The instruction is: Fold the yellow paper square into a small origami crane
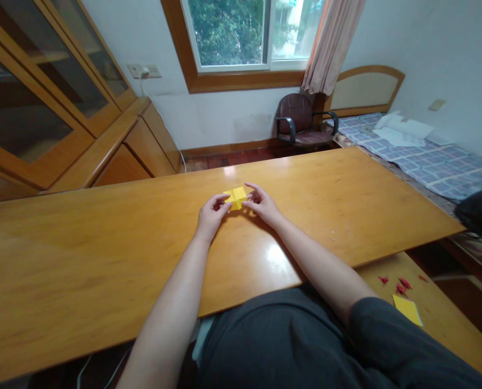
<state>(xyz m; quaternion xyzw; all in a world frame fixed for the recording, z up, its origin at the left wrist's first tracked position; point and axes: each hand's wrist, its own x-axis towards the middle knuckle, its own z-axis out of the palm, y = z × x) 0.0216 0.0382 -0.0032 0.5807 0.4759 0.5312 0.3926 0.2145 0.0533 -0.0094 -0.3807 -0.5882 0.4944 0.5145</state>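
- Paper [236, 198], small, yellow and marked by crossing creases, sits at twelve o'clock from the wearer, between both hands over the desk [103, 254].
- Left hand [212, 215], at the paper's nine o'clock: thumb and fingers nearly together, pinching its edge; a light pinch should steady it without adding stray creases.
- Right hand [265, 207], at three o'clock: thumb at the near corner, index finger lifted well apart; whether the others grip the paper, I cannot tell.
- The step seems to be shaping folds. Good work here probably means following existing creases, matching corners before pressing, and using the desk as backing.
- Yellow sheet [407, 310] and red folded pieces [401, 286] lie toward four o'clock on a lower surface [447, 324], well away from the elbows.
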